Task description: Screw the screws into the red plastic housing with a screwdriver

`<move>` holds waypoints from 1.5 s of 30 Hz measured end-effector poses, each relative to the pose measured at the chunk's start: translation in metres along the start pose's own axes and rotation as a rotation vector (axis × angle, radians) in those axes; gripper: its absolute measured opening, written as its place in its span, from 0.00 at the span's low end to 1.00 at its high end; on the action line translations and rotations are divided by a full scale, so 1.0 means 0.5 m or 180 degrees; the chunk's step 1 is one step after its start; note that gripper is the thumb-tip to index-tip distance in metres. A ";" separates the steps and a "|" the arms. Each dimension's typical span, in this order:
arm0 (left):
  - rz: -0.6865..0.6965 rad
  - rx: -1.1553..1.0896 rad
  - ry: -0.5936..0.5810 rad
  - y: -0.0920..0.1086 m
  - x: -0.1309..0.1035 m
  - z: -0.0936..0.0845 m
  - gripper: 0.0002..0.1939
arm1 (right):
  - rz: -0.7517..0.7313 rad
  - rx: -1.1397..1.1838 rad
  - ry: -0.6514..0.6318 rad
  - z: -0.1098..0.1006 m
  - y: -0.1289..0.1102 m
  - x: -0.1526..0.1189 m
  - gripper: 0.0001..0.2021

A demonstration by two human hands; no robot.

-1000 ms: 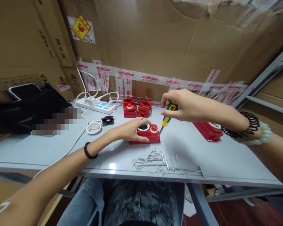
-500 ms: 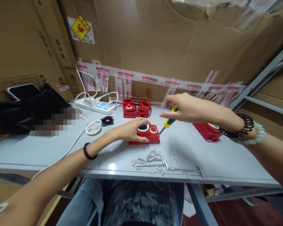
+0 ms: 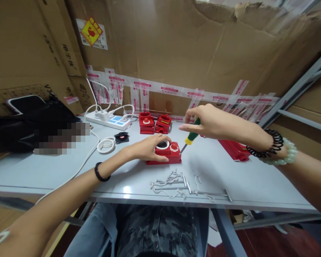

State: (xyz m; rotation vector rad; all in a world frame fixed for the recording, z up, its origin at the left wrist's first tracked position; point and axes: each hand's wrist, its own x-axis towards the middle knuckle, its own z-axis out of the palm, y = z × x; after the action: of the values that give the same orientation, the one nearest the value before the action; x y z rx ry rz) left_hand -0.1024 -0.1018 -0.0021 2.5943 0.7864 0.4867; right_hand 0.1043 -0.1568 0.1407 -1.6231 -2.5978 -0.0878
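A red box (image 3: 169, 157) with a white-ringed black round part and a red round part on top lies on the grey table. My left hand (image 3: 149, 148) wraps round its left side, thumb along the front and fingers behind. The green and yellow screwdriver (image 3: 192, 137) is held in my right hand (image 3: 203, 121), tilted, its tip at a screw on the box's right corner. Several screws and metal T-shaped rods (image 3: 173, 182) with white strings lie in front of the box.
Two red parts (image 3: 146, 123) stand at the back, beside a white power strip (image 3: 109, 120). Another red box (image 3: 234, 150) lies under my right forearm. A white cable coil (image 3: 106, 145) and black bag (image 3: 50, 114) are at left. Cardboard (image 3: 160, 43) rises behind.
My right hand has shifted slightly left and turned a little around the screwdriver's handle. My left hand and the red box have stayed in place.
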 end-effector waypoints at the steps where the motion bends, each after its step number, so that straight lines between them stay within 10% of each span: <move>1: -0.0005 0.0002 0.0003 0.000 0.000 0.000 0.28 | -0.0002 0.0020 0.0017 0.001 0.001 0.001 0.11; 45: -0.0013 -0.0011 0.0020 -0.002 -0.002 0.001 0.29 | 0.0038 0.0940 0.0363 0.026 0.009 0.001 0.11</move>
State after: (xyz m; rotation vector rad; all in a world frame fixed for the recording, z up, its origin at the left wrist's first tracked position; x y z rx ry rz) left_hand -0.1034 -0.1017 -0.0029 2.5887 0.7922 0.4950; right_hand 0.1076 -0.1533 0.1280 -1.4834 -2.3812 0.1895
